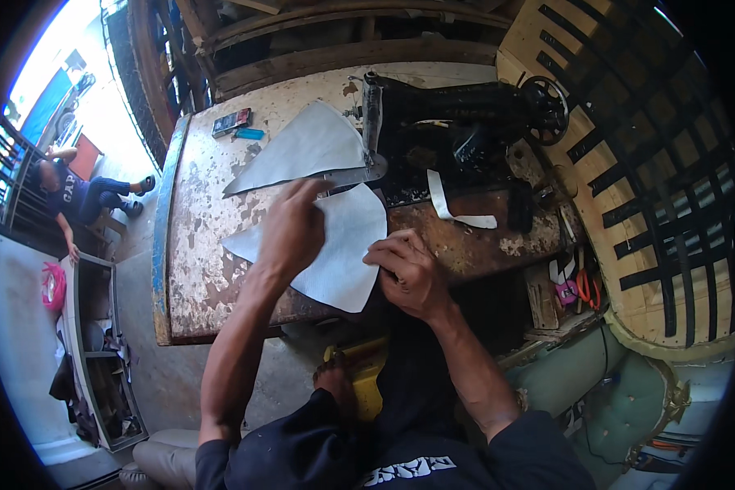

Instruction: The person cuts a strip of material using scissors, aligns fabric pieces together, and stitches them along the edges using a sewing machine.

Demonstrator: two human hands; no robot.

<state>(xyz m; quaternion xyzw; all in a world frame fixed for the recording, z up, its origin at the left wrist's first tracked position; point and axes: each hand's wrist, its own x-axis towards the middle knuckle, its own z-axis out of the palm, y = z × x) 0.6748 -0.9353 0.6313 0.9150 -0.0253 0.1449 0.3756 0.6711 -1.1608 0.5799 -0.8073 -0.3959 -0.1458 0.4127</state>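
Note:
My right hand (410, 276) pinches the right edge of a pale grey-white cut fabric piece (347, 249), which has a curved edge and a pointed left end. Across this piece reaches my left hand (292, 229), its fingers curled together near the needle end of a black sewing machine (465, 110); what they hold, if anything, is hidden. A second pale fabric piece (306, 143), fan-shaped, lies flat just beyond, its right side by the machine's needle end. The near piece overhangs the table's front edge.
On the worn table (200, 253) lie a small box (232, 122), a blue lighter (250, 134) and a bent white strip (439, 196). Orange-handled tools (588, 286) sit in an open compartment at right. A webbed wooden frame (629, 163) leans there. Another person (82, 192) sits far left.

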